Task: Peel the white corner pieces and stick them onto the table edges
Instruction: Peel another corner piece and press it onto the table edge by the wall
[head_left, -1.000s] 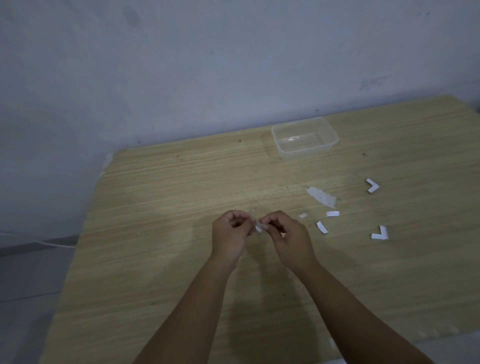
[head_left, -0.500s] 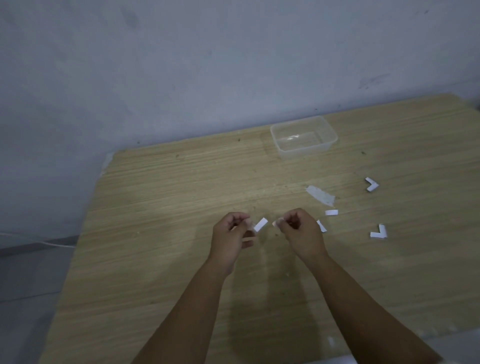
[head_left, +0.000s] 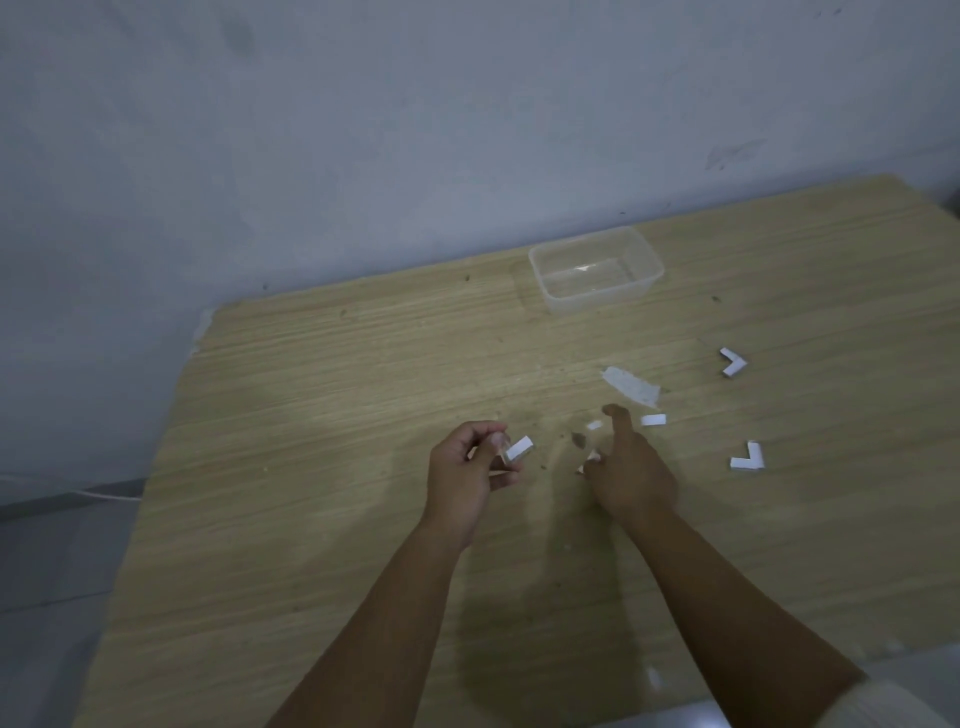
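Here left hand (head_left: 467, 470) pinches white corner piece (head_left: 518, 449); right hand (head_left: 626, 467) loosely curled, possibly holding scrap.

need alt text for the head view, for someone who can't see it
Left hand pinches a white corner piece above a wooden table; right hand reaches toward white scraps. Two more corner pieces and a clear tub lie beyond.

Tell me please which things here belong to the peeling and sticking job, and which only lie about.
Belong to the job:
- white corner piece held in the left hand
- two L-shaped corner pieces on the table
- right hand, low over the table

Only lying about:
- clear plastic box
- peeled paper strip and small scrap
- pale patch
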